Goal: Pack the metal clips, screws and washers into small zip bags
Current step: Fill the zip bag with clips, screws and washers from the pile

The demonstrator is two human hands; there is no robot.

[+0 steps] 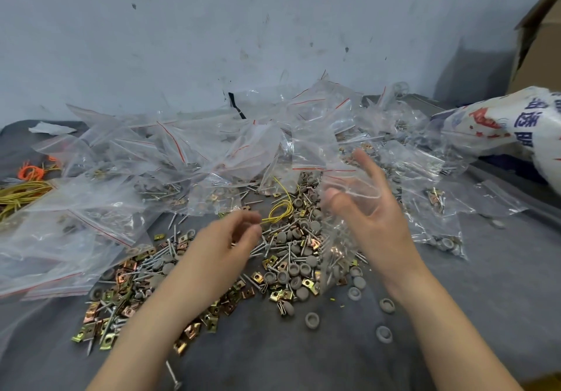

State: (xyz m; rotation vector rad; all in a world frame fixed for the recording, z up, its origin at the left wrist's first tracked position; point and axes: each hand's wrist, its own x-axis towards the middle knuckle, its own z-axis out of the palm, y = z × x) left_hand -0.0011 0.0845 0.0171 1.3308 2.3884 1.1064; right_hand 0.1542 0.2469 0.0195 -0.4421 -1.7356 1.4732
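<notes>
Fingers [365, 164] of the right hand [376, 214] pinch a clear zip bag [335, 238] over the hardware pile [291, 269] on the table [303, 360]; left hand [224, 238], at 9 o'clock of the bag, blurred, grip indeterminable.

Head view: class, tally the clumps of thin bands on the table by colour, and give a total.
Yellow: 2, the left-edge clump and the centre loop
Orange: 1, the orange clump
Total: 3
</notes>
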